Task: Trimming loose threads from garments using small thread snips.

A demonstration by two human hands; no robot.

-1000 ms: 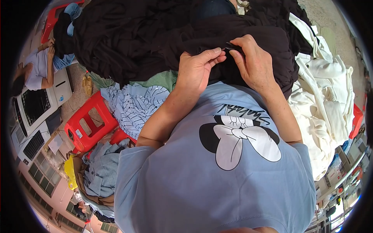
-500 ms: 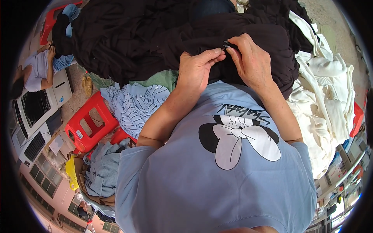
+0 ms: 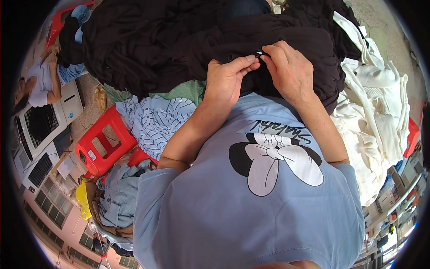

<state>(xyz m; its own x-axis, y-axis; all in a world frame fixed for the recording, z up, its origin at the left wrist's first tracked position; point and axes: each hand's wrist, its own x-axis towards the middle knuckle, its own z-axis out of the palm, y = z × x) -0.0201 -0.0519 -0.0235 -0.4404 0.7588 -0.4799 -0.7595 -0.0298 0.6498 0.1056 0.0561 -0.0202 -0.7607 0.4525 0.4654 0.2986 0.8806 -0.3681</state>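
Dark brown-black cloth [image 3: 148,45] lies heaped across my lap and beyond it. My left hand [image 3: 226,80] is closed, thumb and fingers pinching a bit of this cloth. Close to its fingertips, my right hand [image 3: 292,71] is curled around small thread snips [image 3: 259,52]. Only the snips' short shiny tips show between the two hands; the rest is hidden by my fingers. The tips are at the pinched spot, but whether they touch the cloth I cannot tell.
White knit garments [image 3: 367,130] are piled at my right. On the left are a striped blue shirt [image 3: 161,121], a red plastic stool [image 3: 105,143] and a bag of grey-blue clothes [image 3: 118,195]. Another person [image 3: 42,85] sits at far left, near a white vehicle [image 3: 49,116].
The snips' blades, spread apart before, now look closer together. My right hand has shifted very slightly, while my left keeps its pinch. The person at far left has raised their head and hands.
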